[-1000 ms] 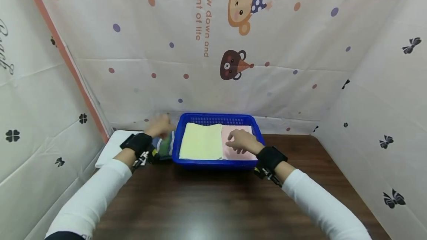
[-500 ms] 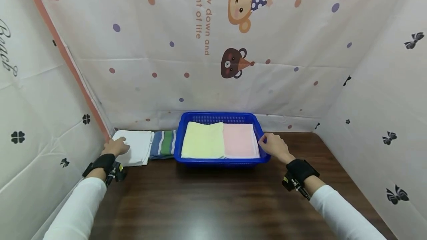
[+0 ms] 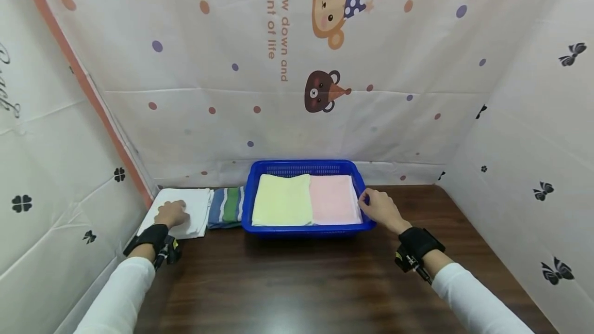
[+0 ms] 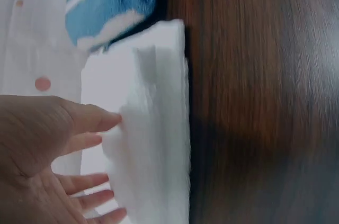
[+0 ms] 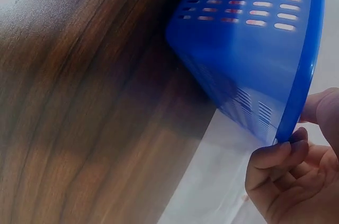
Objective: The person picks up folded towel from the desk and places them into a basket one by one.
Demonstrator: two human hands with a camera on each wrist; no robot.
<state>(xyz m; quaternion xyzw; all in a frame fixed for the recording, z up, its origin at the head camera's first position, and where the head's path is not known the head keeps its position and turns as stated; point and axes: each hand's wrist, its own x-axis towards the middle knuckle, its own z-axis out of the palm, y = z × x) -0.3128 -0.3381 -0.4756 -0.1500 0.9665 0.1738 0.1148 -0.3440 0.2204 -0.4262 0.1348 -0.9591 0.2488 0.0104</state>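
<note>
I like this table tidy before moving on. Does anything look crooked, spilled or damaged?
Nothing stands out. The yellow towel and pink towel lie flat in the blue basket; the white towel and striped towel sit folded beside it.

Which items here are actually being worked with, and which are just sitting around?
In hand:
white towel, under the left hand
blue basket, its right rim gripped by the right hand

Lying about:
striped towel beside the basket
yellow towel and pink towel inside the basket
</note>
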